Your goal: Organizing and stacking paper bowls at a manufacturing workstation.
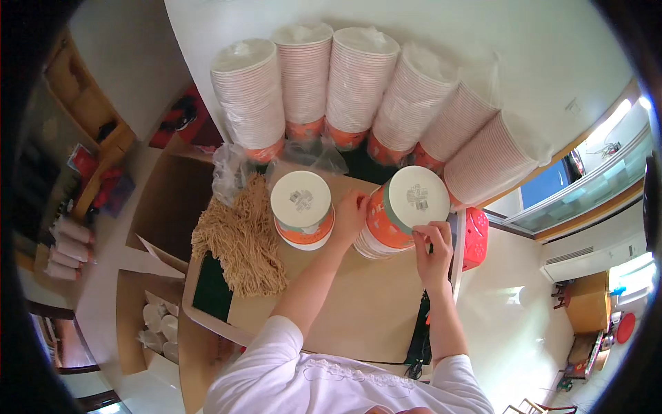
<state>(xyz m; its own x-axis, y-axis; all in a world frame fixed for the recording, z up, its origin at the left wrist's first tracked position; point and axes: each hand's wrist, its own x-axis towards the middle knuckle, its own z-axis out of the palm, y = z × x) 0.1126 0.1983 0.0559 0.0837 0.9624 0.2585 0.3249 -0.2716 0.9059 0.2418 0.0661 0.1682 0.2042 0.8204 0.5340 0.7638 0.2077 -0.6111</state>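
Note:
My left hand (350,215) holds the side of a short tilted stack of orange and white paper bowls (393,217), bottoms facing up. My right hand (433,243) pinches the rim of the top bowl at its lower right edge. Another short stack of upturned orange bowls (302,207) stands just left of my left hand. Both stacks rest on a brown cardboard sheet (358,297) laid over the work surface.
Several tall stacks of the same bowls (358,79) in clear plastic lean against the wall behind. A heap of tan straw-like strands (241,238) lies at left. A red plastic stool (474,238) is at right, open cardboard boxes (165,200) at left.

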